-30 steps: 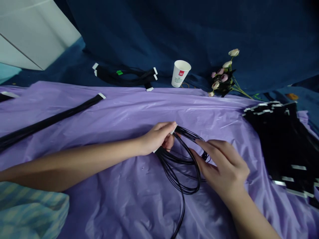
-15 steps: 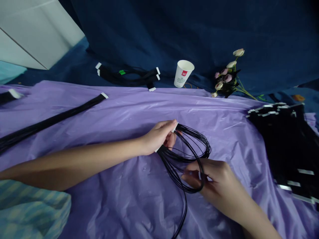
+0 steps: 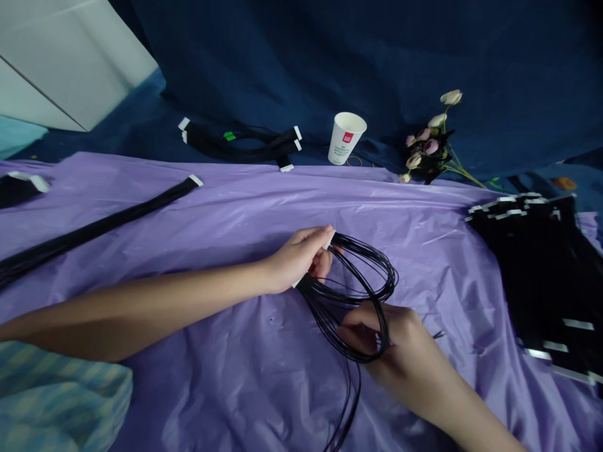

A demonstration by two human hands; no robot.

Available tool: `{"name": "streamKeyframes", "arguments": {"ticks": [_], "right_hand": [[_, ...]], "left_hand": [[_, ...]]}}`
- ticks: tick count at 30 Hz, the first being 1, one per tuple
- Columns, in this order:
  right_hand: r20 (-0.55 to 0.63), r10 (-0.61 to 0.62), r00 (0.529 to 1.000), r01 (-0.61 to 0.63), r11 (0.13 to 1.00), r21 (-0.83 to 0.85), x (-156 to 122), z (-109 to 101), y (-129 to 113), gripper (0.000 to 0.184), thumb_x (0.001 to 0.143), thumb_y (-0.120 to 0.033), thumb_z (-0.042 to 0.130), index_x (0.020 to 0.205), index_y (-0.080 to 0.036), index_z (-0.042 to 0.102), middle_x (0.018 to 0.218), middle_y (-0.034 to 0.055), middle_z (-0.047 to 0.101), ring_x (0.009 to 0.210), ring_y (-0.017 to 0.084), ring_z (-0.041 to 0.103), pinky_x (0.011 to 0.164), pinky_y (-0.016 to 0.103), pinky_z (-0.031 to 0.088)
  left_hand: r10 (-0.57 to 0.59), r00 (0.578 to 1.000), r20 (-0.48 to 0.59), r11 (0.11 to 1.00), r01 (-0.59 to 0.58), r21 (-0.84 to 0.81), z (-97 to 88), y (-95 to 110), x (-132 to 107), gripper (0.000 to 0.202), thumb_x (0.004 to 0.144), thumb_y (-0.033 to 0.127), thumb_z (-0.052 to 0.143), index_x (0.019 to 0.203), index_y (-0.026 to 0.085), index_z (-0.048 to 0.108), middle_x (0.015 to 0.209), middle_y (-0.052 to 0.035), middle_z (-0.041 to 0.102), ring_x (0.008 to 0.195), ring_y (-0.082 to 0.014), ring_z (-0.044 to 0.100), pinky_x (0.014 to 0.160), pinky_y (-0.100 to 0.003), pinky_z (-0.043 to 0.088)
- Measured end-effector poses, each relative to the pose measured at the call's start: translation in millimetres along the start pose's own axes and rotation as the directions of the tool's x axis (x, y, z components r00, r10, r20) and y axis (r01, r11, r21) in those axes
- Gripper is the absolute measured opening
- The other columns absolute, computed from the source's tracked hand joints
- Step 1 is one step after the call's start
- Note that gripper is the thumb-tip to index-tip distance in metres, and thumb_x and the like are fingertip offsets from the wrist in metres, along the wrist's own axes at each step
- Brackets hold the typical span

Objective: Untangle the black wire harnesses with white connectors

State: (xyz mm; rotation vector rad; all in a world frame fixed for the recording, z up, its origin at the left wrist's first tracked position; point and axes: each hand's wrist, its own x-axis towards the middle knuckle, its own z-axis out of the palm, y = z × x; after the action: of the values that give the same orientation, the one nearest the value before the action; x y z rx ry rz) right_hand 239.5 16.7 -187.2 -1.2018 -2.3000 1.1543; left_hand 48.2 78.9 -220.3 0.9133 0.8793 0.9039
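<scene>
Versus a second ago: your right hand (image 3: 391,345) has dropped from the upper loops' right edge to the lower loop, which now crosses over its fingers. Small wire ends (image 3: 439,334) now show beyond it. Left hand (image 3: 299,260) unchanged: thumb on top, pinched on the white connector (image 3: 330,240) of the looped black wires (image 3: 390,285), which sit between your hands above the purple cover (image 3: 254,351). Right fingers curled, nearly closed; can't tell if they're gripping a strand. Forearms angle in from both sides.

Left sleeve (image 3: 66,398) loose, wide at hem, checked in light blue and yellowish green; forearms (image 3: 188,301), left hand (image 3: 301,258), right hand (image 3: 386,336) bare.
</scene>
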Motion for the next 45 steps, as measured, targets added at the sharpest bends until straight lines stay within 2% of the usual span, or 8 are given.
{"name": "streamKeyframes", "arguments": {"ticks": [9,17,19,22,25,32,39,45], "right_hand": [[0.027,0.033,0.999,-0.035,0.995,0.094,1,-5,-4,0.016,0.085,-0.012,0.052,0.07,-0.018,0.052,0.063,-0.0046,0.051,0.058,0.007,0.044,0.056,0.021,0.033],[0.001,0.152,0.988,-0.148,0.963,0.226,-1,-8,-1,0.021,0.095,-0.031,0.05,0.077,-0.019,0.049,0.063,-0.0036,0.048,0.055,0.008,0.042,0.051,0.021,0.035],[0.055,0.243,0.968,-0.246,0.893,0.376,-2,-11,1,0.02,0.095,-0.038,0.051,0.086,-0.02,0.051,0.063,-0.0037,0.049,0.052,0.008,0.043,0.046,0.019,0.037],[0.125,0.342,0.931,-0.337,0.678,0.653,-1,-17,4,0.021,0.091,-0.041,0.057,0.098,-0.021,0.055,0.058,-0.0053,0.049,0.043,0.007,0.042,0.038,0.016,0.035],[0.054,0.365,0.929,-0.244,0.498,0.832,3,-27,8,0.016,0.088,-0.036,0.062,0.092,-0.02,0.061,0.057,-0.0038,0.053,0.042,0.006,0.046,0.04,0.016,0.036],[-0.104,0.402,0.91,-0.022,0.296,0.955,4,-48,24,0.011,0.078,-0.028,0.063,0.086,-0.026,0.07,0.072,0.001,0.063,0.06,0.014,0.059,0.053,0.026,0.051],[-0.211,0.492,0.845,0.164,0.139,0.977,9,-43,23,0.013,0.078,-0.03,0.073,0.09,-0.026,0.069,0.064,-0.0066,0.058,0.058,0.006,0.057,0.057,0.015,0.054],[-0.242,0.523,0.817,0.209,0.122,0.97,12,-41,15,0.02,0.073,-0.039,0.08,0.084,-0.026,0.07,0.087,-0.0044,0.069,0.087,0.01,0.068,0.079,0.02,0.059]], "left_hand": [[-0.001,1.0,-0.016,1.0,0.001,0.005,0.6,-1,1,0.04,0.097,0.043,0.036,0.076,0.015,0.053,0.038,0.0032,0.047,0.035,-0.0072,0.039,0.04,-0.018,0.026],[-0.011,1.0,-0.018,1.0,0.012,0.021,0.3,1,1,0.04,0.098,0.043,0.035,0.076,0.015,0.053,0.039,0.0025,0.048,0.036,-0.0076,0.04,0.041,-0.018,0.026],[-0.007,1.0,-0.019,1.0,0.008,0.02,0.7,1,1,0.04,0.098,0.043,0.035,0.076,0.015,0.053,0.039,0.0025,0.049,0.036,-0.0073,0.04,0.041,-0.018,0.026],[-0.005,1.0,-0.017,1.0,0.005,0.021,0.8,1,1,0.04,0.098,0.043,0.036,0.075,0.015,0.053,0.039,0.0026,0.049,0.036,-0.007,0.039,0.041,-0.018,0.026],[-0.011,1.0,-0.015,1.0,0.011,0.021,0.0,0,1,0.039,0.097,0.044,0.036,0.076,0.016,0.052,0.039,0.003,0.049,0.036,-0.0072,0.04,0.04,-0.018,0.026],[-0.026,0.999,-0.027,0.999,0.027,0.028,-0.7,-1,2,0.039,0.097,0.046,0.037,0.077,0.016,0.051,0.04,0.0037,0.048,0.036,-0.007,0.04,0.041,-0.018,0.026],[-0.024,0.999,-0.021,1.0,0.025,0.015,-0.5,-2,2,0.039,0.097,0.046,0.037,0.079,0.015,0.053,0.04,0.0038,0.049,0.036,-0.0065,0.04,0.04,-0.017,0.026],[-0.017,1.0,-0.024,1.0,0.017,0.022,-0.5,-2,2,0.04,0.096,0.046,0.038,0.073,0.015,0.05,0.041,0.0031,0.05,0.036,-0.0059,0.041,0.04,-0.017,0.026]]}}
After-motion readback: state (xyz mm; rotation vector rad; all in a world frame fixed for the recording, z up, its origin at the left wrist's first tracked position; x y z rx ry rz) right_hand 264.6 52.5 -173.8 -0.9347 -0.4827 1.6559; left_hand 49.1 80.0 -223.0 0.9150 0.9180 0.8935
